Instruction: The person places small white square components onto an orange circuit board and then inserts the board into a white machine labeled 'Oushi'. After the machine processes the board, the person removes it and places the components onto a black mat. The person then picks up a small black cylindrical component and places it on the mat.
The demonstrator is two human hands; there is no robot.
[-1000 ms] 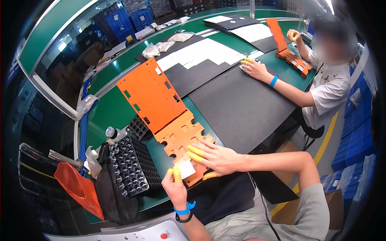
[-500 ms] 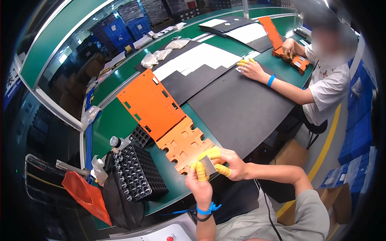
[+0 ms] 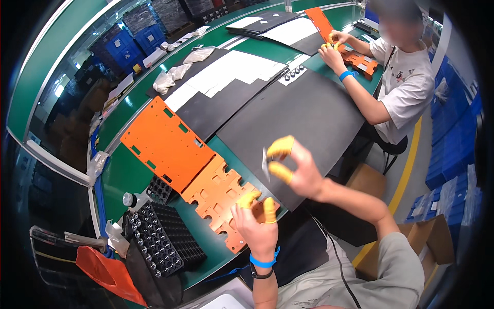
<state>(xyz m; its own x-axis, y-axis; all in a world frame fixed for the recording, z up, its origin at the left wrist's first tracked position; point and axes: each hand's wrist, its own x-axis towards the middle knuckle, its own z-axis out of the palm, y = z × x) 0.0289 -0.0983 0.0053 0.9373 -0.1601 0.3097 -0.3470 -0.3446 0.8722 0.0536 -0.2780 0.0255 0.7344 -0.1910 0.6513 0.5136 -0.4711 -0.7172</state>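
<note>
My right hand (image 3: 301, 167) has yellow covers on its fingertips. Thumb and forefinger pinch a thin grey plate (image 3: 265, 164), seen nearly edge-on above a large dark sheet (image 3: 309, 113). My left hand (image 3: 256, 226) has its yellow-tipped thumb and fingers apart, with nothing visible between them. It is over the near right end of a pale orange notched panel (image 3: 218, 193); contact cannot be made out. A flat orange panel (image 3: 164, 141) with rectangular slots adjoins the notched one on its far left side.
Left of the panels stands a black tray (image 3: 164, 237) with rows of round cells. A capped bottle (image 3: 135, 201) and an orange bag (image 3: 105, 273) are nearby. White sheets (image 3: 231, 69) lie farther back. Across the table a co-worker (image 3: 406, 77) handles another orange part (image 3: 360, 63).
My hands have parted: the right moved up and away with the grey plate, the left let go of it. A white strip with black round pieces now shows where the co-worker's hand was.
</note>
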